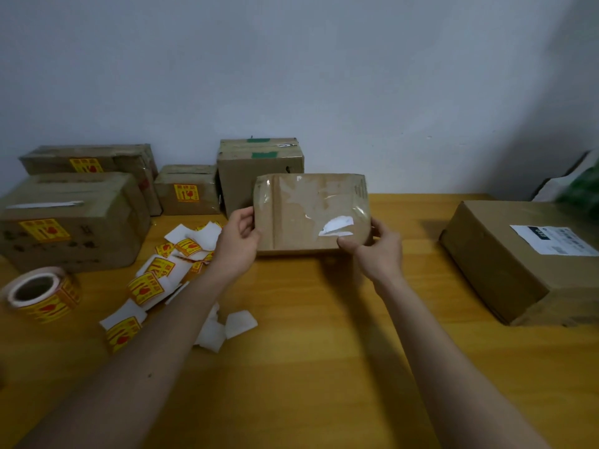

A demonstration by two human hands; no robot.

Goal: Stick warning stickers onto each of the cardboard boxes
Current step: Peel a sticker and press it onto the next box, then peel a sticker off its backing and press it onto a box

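A small taped cardboard box point(308, 209) with torn white label scraps stands tilted on its edge at the middle of the wooden table point(324, 367). My left hand point(235, 244) grips its left side and my right hand point(377, 249) grips its lower right corner. A roll of yellow-and-red warning stickers point(42, 294) lies at the far left. Loose warning stickers point(146, 286) and white backing scraps point(227, 328) are scattered beside my left forearm. Three boxes at the back left carry a yellow sticker: a large box point(71, 218), a flat box point(90, 160) behind it and a small box point(186, 189).
A taller box with green tape point(259, 163) stands against the wall behind the held box. A large box with a white shipping label point(525, 257) sits at the right edge. Green and white packaging point(577, 186) lies in the right corner.
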